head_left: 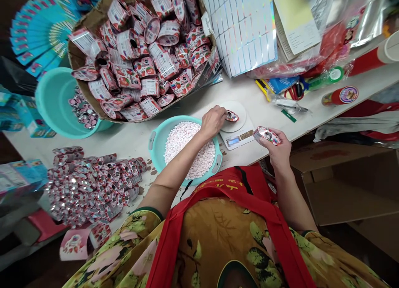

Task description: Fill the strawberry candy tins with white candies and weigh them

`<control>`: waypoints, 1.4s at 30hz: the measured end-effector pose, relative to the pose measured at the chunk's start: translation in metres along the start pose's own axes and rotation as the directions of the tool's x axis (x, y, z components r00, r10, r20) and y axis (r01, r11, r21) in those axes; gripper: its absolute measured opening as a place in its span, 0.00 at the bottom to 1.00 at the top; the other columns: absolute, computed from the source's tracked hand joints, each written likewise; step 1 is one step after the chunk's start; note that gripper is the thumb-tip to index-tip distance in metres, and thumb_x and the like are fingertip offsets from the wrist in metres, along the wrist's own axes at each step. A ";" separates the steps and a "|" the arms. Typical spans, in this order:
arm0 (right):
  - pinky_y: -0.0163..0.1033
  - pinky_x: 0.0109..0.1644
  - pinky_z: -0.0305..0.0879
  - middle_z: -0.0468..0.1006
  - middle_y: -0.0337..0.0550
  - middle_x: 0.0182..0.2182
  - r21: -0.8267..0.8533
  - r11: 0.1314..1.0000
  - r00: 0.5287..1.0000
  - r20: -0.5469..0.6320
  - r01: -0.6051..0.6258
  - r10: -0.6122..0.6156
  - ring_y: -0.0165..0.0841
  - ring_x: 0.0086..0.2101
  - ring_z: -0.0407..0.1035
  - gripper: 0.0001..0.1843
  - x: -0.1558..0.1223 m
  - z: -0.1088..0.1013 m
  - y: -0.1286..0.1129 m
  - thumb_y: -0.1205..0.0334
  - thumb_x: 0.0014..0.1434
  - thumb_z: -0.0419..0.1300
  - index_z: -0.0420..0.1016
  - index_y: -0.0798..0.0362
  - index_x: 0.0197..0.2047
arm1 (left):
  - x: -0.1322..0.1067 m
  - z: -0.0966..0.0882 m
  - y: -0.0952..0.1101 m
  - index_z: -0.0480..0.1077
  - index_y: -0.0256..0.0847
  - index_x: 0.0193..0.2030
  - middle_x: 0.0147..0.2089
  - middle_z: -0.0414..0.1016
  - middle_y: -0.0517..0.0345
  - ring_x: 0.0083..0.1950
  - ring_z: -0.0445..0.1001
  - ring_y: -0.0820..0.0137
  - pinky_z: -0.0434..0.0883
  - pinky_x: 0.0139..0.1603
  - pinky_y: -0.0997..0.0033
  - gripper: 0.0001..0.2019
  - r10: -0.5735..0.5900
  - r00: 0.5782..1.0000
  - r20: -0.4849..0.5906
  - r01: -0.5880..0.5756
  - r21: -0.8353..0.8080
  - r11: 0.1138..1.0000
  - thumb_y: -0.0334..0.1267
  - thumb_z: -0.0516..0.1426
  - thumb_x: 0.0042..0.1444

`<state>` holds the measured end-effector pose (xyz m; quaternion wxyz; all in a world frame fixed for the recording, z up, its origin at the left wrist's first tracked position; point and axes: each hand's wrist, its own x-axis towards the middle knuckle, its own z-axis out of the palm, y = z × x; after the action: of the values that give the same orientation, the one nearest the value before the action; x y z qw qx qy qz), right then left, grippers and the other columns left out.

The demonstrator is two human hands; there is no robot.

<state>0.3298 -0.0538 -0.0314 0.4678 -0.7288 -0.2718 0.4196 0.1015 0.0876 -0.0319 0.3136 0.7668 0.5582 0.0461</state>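
My left hand (212, 122) reaches over the basin, its fingers pinched together at the near end of a small strawberry-printed tin (232, 116). That tin sits on the round white plate of a digital scale (237, 139). What the fingertips pinch, if anything, is hidden. To the right of the scale, my right hand (280, 150) grips another small printed tin (266, 135), held just above the table edge with a dark round opening facing up. Below my left forearm stands a turquoise basin (160, 128) full of small pale pink-white candies (177, 140).
A cardboard box (90, 28) heaped with printed tins stands behind the basin. On the left are a turquoise bowl (51, 101) of small round metallic pieces and a pile of tins (93, 184). Sticker sheets (240, 26) lie at the back. An open carton (349, 184) is at lower right.
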 end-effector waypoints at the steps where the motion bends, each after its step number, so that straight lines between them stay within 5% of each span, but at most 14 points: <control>1: 0.46 0.51 0.76 0.84 0.43 0.42 -0.005 1.000 1.000 0.002 0.004 -0.004 0.38 0.42 0.78 0.28 0.001 0.000 0.000 0.53 0.40 0.76 0.80 0.51 0.46 | 0.001 0.002 0.004 0.75 0.44 0.43 0.49 0.76 0.51 0.49 0.73 0.60 0.67 0.48 0.62 0.09 0.009 1.000 0.012 -0.009 0.018 1.000 0.36 0.53 0.65; 9: 0.44 0.50 0.75 0.84 0.43 0.42 -0.010 1.000 1.000 0.003 -0.010 0.010 0.36 0.41 0.78 0.28 0.004 0.003 -0.001 0.54 0.40 0.76 0.80 0.52 0.46 | 0.012 0.022 0.028 0.76 0.42 0.44 0.51 0.74 0.47 0.55 0.70 0.56 0.67 0.53 0.58 0.07 0.093 0.987 0.129 -0.105 0.085 0.991 0.38 0.56 0.65; 14: 0.44 0.50 0.74 0.84 0.43 0.42 -0.002 1.000 1.000 0.015 -0.017 0.017 0.36 0.41 0.77 0.29 0.006 0.007 -0.002 0.53 0.39 0.76 0.79 0.51 0.46 | 0.010 0.012 0.017 0.75 0.43 0.46 0.52 0.73 0.49 0.55 0.69 0.57 0.67 0.53 0.59 0.09 0.044 0.996 0.080 -0.046 0.027 0.999 0.38 0.53 0.67; 21: 0.45 0.53 0.73 0.82 0.43 0.44 0.005 0.998 0.993 0.100 0.063 -0.063 0.36 0.43 0.76 0.29 0.019 0.022 0.008 0.54 0.42 0.75 0.78 0.52 0.47 | 0.001 0.007 -0.002 0.74 0.41 0.44 0.53 0.70 0.45 0.57 0.65 0.54 0.64 0.53 0.57 0.09 0.140 0.987 0.075 -0.152 0.186 0.971 0.40 0.54 0.67; 25: 0.48 0.56 0.71 0.79 0.43 0.45 -0.099 0.972 0.967 0.167 0.211 -0.193 0.38 0.46 0.75 0.27 0.039 0.057 0.017 0.52 0.45 0.73 0.78 0.50 0.49 | -0.025 -0.026 -0.020 0.74 0.40 0.42 0.48 0.72 0.47 0.50 0.68 0.60 0.63 0.45 0.64 0.11 -0.033 0.985 -0.169 0.063 0.178 0.982 0.41 0.53 0.68; 27: 0.50 0.58 0.70 0.78 0.45 0.46 -0.136 0.951 0.945 0.221 0.276 -0.243 0.39 0.47 0.74 0.26 0.049 0.080 0.021 0.51 0.47 0.71 0.78 0.50 0.49 | -0.059 -0.059 -0.037 0.74 0.40 0.42 0.45 0.73 0.49 0.45 0.69 0.64 0.62 0.40 0.67 0.12 -0.161 0.923 -0.349 0.229 0.161 0.960 0.44 0.53 0.68; 29: 0.53 0.59 0.69 0.78 0.47 0.46 -0.191 0.926 0.924 0.271 0.326 -0.269 0.42 0.49 0.73 0.25 0.057 0.098 0.024 0.49 0.49 0.70 0.79 0.50 0.49 | -0.108 -0.092 -0.060 0.75 0.40 0.41 0.41 0.74 0.50 0.42 0.70 0.65 0.61 0.37 0.69 0.15 -0.307 0.819 -0.486 0.427 0.157 0.890 0.48 0.54 0.66; 33: 0.60 0.64 0.63 0.77 0.50 0.50 -0.324 0.808 0.864 0.299 0.491 -0.405 0.49 0.55 0.69 0.30 0.068 0.117 0.005 0.45 0.48 0.71 0.76 0.49 0.52 | -0.208 -0.124 -0.117 0.76 0.39 0.38 0.39 0.77 0.48 0.39 0.73 0.61 0.61 0.36 0.68 0.19 -0.626 0.517 -0.583 0.831 0.169 0.530 0.51 0.52 0.64; 36: 0.58 0.63 0.65 0.75 0.49 0.54 -0.287 0.704 0.758 0.314 0.650 -0.572 0.47 0.57 0.68 0.29 0.080 0.146 -0.051 0.44 0.56 0.67 0.72 0.47 0.57 | -0.249 -0.112 -0.160 0.77 0.38 0.39 0.41 0.80 0.42 0.42 0.76 0.54 0.65 0.38 0.64 0.18 -0.808 0.353 -0.471 0.935 0.171 0.309 0.50 0.53 0.62; 39: 0.56 0.66 0.62 0.75 0.47 0.54 -0.233 0.606 0.617 0.549 0.761 -0.564 0.46 0.59 0.67 0.25 0.100 0.215 -0.122 0.44 0.62 0.63 0.72 0.50 0.56 | -0.257 -0.086 -0.193 0.78 0.35 0.44 0.46 0.80 0.34 0.47 0.77 0.48 0.68 0.41 0.60 0.20 -0.888 0.304 -0.345 0.951 0.174 0.257 0.48 0.53 0.61; 42: 0.58 0.68 0.59 0.77 0.50 0.52 -0.363 0.508 0.568 0.750 0.781 -0.338 0.48 0.59 0.68 0.27 0.126 0.298 -0.160 0.48 0.57 0.70 0.74 0.61 0.49 | -0.253 -0.061 -0.212 0.78 0.32 0.50 0.50 0.79 0.30 0.52 0.77 0.45 0.70 0.45 0.56 0.21 -0.917 0.272 -0.292 0.959 0.163 0.233 0.46 0.52 0.63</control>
<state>0.1344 0.2475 0.0068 0.1799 -0.5332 -0.7669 0.3084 -0.1943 -0.0723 -0.0252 0.1158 0.3108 0.9246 -0.1874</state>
